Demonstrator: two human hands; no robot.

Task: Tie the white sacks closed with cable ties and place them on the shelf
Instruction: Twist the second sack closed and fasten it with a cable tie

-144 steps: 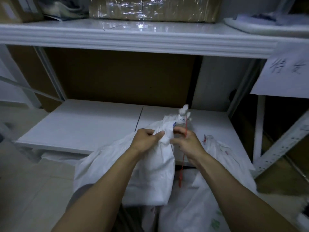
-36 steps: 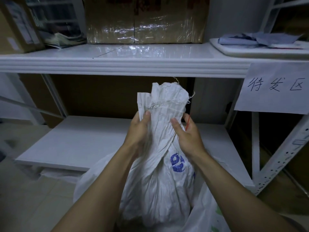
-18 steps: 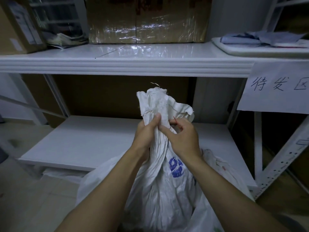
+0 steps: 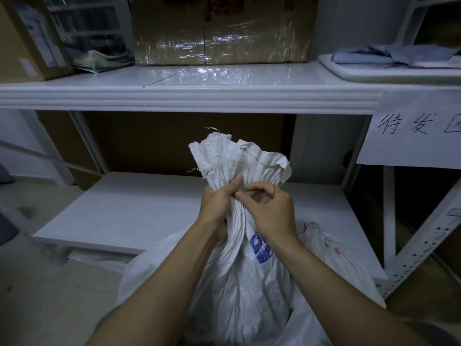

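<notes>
A white woven sack with a blue print stands upright in front of me, its mouth bunched into a ruffled neck. My left hand grips the gathered neck from the left. My right hand curls against the neck from the right, thumb and forefinger meeting at it; the red cable tie is hidden here. A second white sack, tied with a red tie, leans at the right against the low white shelf.
An upper white shelf carries a taped cardboard box, another box at the left and a tray with cloth. A handwritten paper sign hangs at the right. A perforated metal brace slants at the right.
Over the last seconds the sack was raised upright and its mouth gathered. In the last half second my right hand closed further round the neck, and the red tie slipped out of sight.
</notes>
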